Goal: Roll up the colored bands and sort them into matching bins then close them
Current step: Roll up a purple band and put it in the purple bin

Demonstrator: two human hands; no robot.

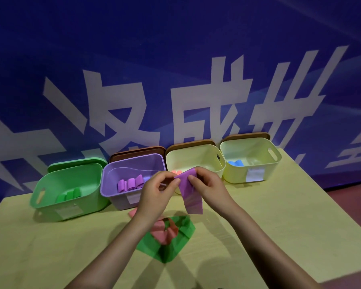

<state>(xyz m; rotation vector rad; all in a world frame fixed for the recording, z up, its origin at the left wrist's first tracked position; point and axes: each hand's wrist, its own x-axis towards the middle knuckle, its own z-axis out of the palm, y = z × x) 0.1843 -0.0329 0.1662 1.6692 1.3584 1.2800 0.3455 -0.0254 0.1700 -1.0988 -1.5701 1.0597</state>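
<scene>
My left hand [157, 191] and my right hand [206, 184] both pinch the top end of a purple band [191, 192], which hangs down above the table. Below it a pink band [164, 231] lies crumpled on a flat green band [171, 245]. Behind stand open bins in a row: a green bin [50, 197] with green rolls, a purple bin [115, 178] with purple rolls [130, 183], a pale yellow bin [204, 152] with a pink roll just visible, and another pale yellow bin [238, 165] with blue rolls [236, 163].
Lids lean behind the bins: a green lid [75, 162] and brown lids [133, 152]. The yellow table [279, 215] ends at the right, with a dark red floor beyond. A blue wall with white characters stands right behind the bins.
</scene>
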